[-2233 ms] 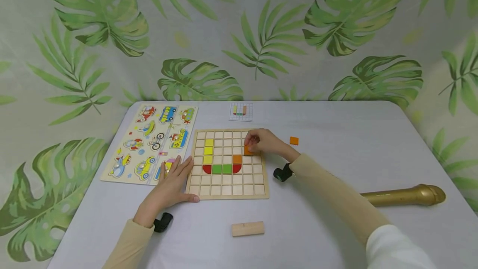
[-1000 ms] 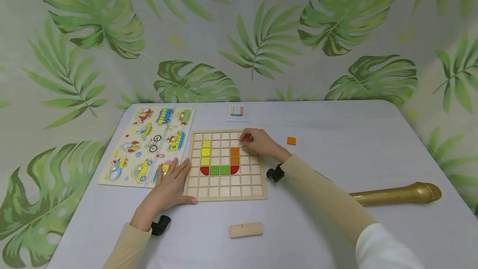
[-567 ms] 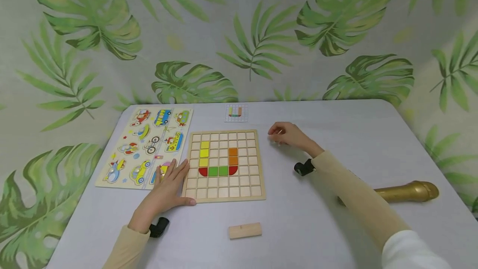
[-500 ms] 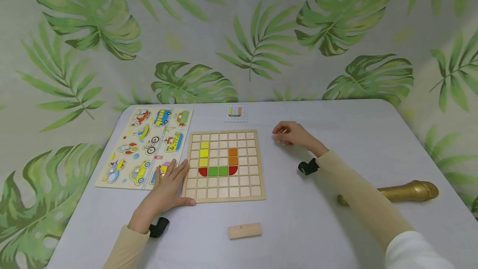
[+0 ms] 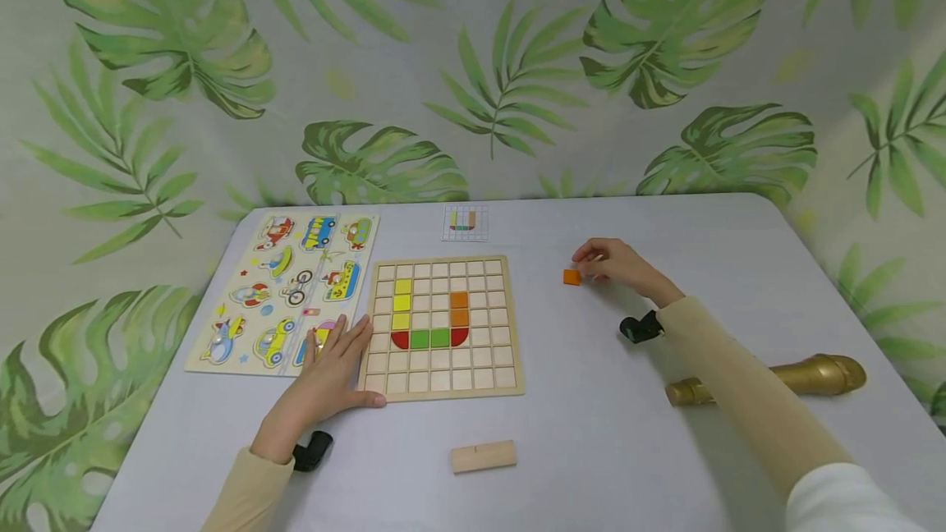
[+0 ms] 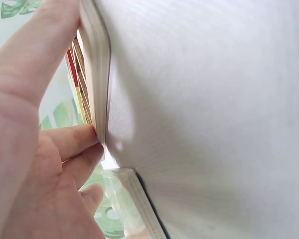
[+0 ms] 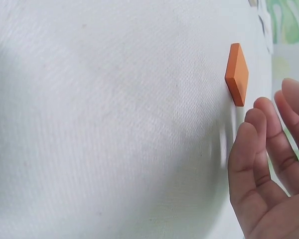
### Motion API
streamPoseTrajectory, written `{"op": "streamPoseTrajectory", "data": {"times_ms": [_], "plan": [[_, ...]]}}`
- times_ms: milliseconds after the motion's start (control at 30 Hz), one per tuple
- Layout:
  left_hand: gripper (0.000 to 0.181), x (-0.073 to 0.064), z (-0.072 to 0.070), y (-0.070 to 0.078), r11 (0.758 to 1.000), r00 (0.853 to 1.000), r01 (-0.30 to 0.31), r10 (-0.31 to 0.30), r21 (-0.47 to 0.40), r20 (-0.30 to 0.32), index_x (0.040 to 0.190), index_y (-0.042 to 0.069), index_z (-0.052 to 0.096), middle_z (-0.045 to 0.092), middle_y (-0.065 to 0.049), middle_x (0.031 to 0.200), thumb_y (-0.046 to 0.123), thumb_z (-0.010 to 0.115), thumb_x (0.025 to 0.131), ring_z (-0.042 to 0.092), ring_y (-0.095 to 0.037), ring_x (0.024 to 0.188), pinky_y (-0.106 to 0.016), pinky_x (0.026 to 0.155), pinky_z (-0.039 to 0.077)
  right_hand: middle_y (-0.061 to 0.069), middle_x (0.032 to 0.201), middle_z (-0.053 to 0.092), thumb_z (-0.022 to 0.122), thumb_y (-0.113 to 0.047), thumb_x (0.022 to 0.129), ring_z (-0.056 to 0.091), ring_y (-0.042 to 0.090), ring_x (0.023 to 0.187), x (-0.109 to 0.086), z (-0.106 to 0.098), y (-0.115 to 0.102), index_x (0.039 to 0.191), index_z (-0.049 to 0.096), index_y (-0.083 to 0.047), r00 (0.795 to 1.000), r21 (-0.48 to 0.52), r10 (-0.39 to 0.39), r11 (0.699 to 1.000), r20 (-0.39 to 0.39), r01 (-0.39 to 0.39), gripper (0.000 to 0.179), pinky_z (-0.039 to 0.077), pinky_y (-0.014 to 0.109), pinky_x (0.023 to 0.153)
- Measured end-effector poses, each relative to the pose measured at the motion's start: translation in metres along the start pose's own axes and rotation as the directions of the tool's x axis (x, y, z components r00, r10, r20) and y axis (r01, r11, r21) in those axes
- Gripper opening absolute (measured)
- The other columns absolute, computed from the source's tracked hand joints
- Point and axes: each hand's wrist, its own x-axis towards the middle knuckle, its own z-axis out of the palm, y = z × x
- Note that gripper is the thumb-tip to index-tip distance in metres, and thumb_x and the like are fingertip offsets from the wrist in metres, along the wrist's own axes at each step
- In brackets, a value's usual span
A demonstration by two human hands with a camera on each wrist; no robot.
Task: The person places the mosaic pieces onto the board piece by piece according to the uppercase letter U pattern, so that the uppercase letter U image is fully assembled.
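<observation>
A wooden grid board (image 5: 484, 369) lies mid-table in the head view, with a U of colored tiles set in its squares. Yellow tiles (image 5: 401, 303) form the left arm, green tiles (image 5: 430, 339) with red rounded corners (image 5: 459, 337) the bottom, and two orange tiles (image 5: 459, 309) the right arm. My left hand (image 5: 326, 384) rests along the board's left edge, fingers spread, thumb at the near corner. To the right of the board, a loose orange tile (image 7: 237, 74) lies on the table. My right hand (image 5: 623, 266) is just beside it, fingers loosely bent and holding nothing.
A vehicle peg puzzle (image 5: 284, 294) is left of the board, partly under my left fingers. A pattern card (image 5: 466, 223) lies behind the board. Nearer are a wooden block (image 5: 484, 456) and, at right, a gold rod (image 5: 816, 374) partly hidden by my right sleeve.
A second orange tile has been set above the first in the right arm. My right hand has let it go and moved right, to the loose orange tile. My left hand stays at the board.
</observation>
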Motion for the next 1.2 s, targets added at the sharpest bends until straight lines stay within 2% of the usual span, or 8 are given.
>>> {"op": "streamPoseTrajectory", "data": {"times_ms": [200,433,767,967,1200], "plan": [[0.112,0.0,-0.001,0.0,1.0,1.0,-0.007,0.007,-0.004,-0.005,0.149,-0.001,0.028,0.019,-0.014,0.157,0.053,0.08,0.066,0.002,-0.04,0.143,-0.066,0.106,-0.008,0.019,0.102,0.06,0.062,-0.001,0.088,0.058,0.025,0.085,0.004,0.005,0.0,0.108,0.061,0.006,1.0,-0.029,-0.008,1.0,-0.009,0.008,0.021,0.051,0.027,0.069],[0.112,0.0,0.0,-0.001,1.0,1.0,-0.006,0.006,-0.001,-0.006,0.149,-0.001,0.028,0.02,-0.014,0.157,0.052,0.08,0.065,0.002,-0.04,0.143,-0.066,0.106,-0.009,0.019,0.098,0.061,0.066,0.006,0.079,0.056,0.025,0.078,0.006,0.014,-0.001,0.102,0.063,0.006,0.997,-0.127,-0.063,0.99,-0.033,0.058,0.023,0.047,0.026,0.063],[0.112,-0.001,0.0,-0.001,1.0,1.0,-0.001,0.001,-0.025,-0.004,0.149,0.0,0.028,0.019,-0.014,0.157,0.05,0.082,0.065,0.001,-0.04,0.143,-0.065,0.106,-0.01,0.015,0.092,0.059,0.071,0.009,0.075,0.053,0.028,0.083,0.008,0.019,-0.003,0.096,0.062,0.003,0.993,-0.211,-0.109,0.973,-0.051,0.096,0.024,0.045,0.033,0.071],[0.112,0.0,0.001,-0.002,1.0,1.0,-0.003,0.003,-0.023,-0.009,0.149,0.0,0.028,0.019,-0.013,0.157,0.05,0.082,0.064,0.001,-0.04,0.143,-0.065,0.106,-0.01,0.014,0.091,0.059,0.063,0.011,0.077,0.054,0.027,0.082,0.009,0.02,-0.009,0.095,0.061,0.003,0.995,-0.165,-0.098,0.982,-0.022,0.094,0.019,0.047,0.031,0.071],[0.113,0.0,0.002,-0.003,1.0,1.0,0.001,-0.001,-0.013,-0.007,0.149,0.0,0.028,0.019,-0.013,0.157,0.051,0.082,0.064,0.001,-0.039,0.143,-0.065,0.107,-0.01,0.014,0.092,0.061,0.061,0.006,0.084,0.056,0.022,0.082,0.019,0.03,-0.019,0.101,0.061,0.006,0.998,0.019,-0.049,0.999,0.03,0.048,0.017,0.049,0.023,0.071]]}}
